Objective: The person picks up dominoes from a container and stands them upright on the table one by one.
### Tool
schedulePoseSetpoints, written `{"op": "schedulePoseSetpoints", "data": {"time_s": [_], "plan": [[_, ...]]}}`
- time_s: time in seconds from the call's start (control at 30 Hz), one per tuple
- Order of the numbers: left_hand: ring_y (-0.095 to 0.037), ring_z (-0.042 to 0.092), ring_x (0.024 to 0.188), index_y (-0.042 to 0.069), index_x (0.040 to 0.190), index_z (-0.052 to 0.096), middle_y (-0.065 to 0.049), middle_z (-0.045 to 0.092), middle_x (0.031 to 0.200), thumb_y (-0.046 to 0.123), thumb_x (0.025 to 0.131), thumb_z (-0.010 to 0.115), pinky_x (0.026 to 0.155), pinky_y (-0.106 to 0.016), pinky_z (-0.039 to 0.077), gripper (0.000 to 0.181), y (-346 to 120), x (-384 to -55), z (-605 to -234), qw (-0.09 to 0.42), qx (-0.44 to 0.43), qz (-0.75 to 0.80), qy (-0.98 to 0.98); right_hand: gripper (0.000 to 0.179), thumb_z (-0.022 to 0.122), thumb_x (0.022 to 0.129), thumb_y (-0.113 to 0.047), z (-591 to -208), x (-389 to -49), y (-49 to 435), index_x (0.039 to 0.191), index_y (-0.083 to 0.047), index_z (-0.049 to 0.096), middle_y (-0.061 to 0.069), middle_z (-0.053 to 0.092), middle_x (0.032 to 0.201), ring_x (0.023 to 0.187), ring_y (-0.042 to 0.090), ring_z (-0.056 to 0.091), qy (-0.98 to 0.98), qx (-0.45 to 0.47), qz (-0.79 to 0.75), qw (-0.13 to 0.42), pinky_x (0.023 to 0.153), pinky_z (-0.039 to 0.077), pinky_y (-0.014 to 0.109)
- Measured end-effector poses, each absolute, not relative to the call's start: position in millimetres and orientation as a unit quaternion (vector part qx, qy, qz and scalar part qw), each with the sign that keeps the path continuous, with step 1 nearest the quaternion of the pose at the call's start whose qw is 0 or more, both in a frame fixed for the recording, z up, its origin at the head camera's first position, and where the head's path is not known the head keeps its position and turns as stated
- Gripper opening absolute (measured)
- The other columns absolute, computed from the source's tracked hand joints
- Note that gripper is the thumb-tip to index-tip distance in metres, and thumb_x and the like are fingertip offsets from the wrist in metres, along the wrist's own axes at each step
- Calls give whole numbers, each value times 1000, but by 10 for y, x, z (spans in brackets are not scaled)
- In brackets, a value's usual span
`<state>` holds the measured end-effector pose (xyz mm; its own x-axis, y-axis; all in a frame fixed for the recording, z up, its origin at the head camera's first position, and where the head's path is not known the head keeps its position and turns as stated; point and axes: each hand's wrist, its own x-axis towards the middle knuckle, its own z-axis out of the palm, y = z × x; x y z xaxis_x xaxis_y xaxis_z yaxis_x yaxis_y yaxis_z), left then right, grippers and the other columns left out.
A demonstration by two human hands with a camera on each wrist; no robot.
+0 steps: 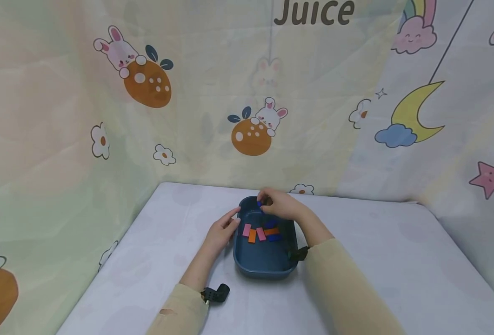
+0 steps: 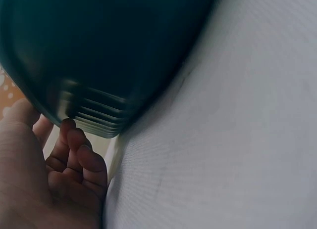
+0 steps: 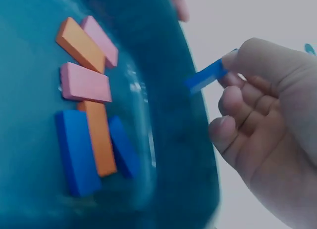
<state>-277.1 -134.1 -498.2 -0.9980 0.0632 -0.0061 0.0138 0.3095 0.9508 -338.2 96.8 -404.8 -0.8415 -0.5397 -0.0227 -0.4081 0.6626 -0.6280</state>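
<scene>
My right hand pinches a blue rectangular block between thumb and index finger over the far rim of a dark blue plastic tub. In the right wrist view the block's free end overlaps the tub's rim. My left hand touches the tub's left side with extended thumb and index finger; its other fingers are loosely bent beside the tub's outer wall. Inside lie pink blocks, orange blocks and blue blocks, bunched together, some touching.
The tub stands on a white-covered table. A printed cloth backdrop rises behind and along the sides. Each wrist carries a small black camera, such as the left wrist camera.
</scene>
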Motion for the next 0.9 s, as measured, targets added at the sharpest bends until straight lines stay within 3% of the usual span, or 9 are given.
{"op": "schedulePoseSetpoints", "data": {"time_s": [0.37, 0.67, 0.9], "plan": [[-21, 56, 76, 45, 137, 54, -4, 61, 95, 43, 98, 57, 64, -29, 47, 39, -1335, -2776, -4999, 14, 23, 584, 811, 24, 63, 97, -19, -3894, -3180, 1565, 118, -12, 56, 9, 59, 110, 89, 22, 57, 886, -244, -388, 70, 78, 50, 32], [-21, 56, 78, 46, 137, 54, -4, 61, 96, 45, 98, 58, 66, -30, 47, 39, -1319, -2762, -4993, 11, 17, 580, 814, 23, 65, 96, -20, -4031, -3012, 2172, 116, -15, 56, 8, 62, 99, 84, 23, 57, 899, -188, -394, 22, 73, 49, 33], [-22, 56, 79, 48, 136, 53, -4, 61, 97, 45, 98, 58, 67, -30, 47, 39, -1316, -2764, -4995, 17, 11, 582, 813, 24, 64, 96, -16, -4204, -2905, 2511, 118, -14, 55, 11, 59, 104, 87, 25, 55, 907, -155, -391, 15, 74, 50, 33]]}}
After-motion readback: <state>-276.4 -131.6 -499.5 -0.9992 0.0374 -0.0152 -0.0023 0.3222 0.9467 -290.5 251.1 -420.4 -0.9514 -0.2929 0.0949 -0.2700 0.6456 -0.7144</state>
